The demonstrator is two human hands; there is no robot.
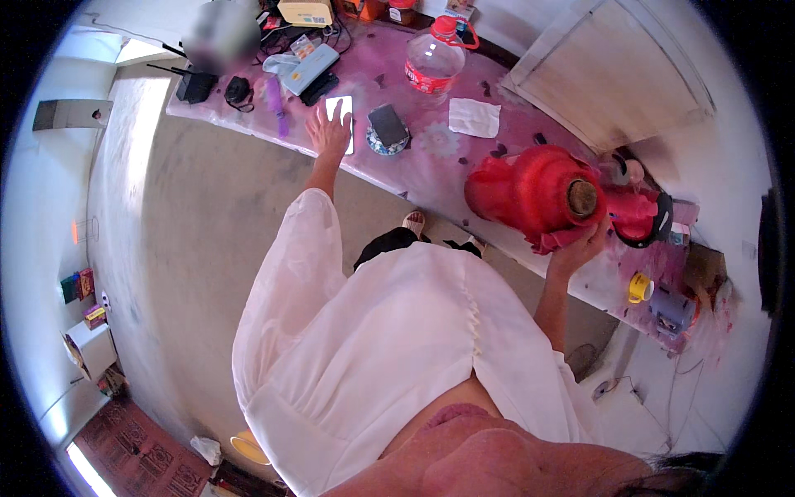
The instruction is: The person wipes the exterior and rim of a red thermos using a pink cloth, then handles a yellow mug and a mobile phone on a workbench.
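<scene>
My left hand lies with its fingers spread over a white flat rectangular thing near the table's front edge; whether it is paper or a folded cloth I cannot tell. My right hand is closed on a large red thermos flask with a cork in its mouth. The flask tilts toward me, and its body hides part of the table. Between my hands, a dark rectangular block rests on a blue-and-white round dish, next to a white paper sheet.
A clear jug with a red cap stands at the back of the purple-covered table. A yellow mug and a grey device sit at the right end. Light-blue box, router and cables crowd the left.
</scene>
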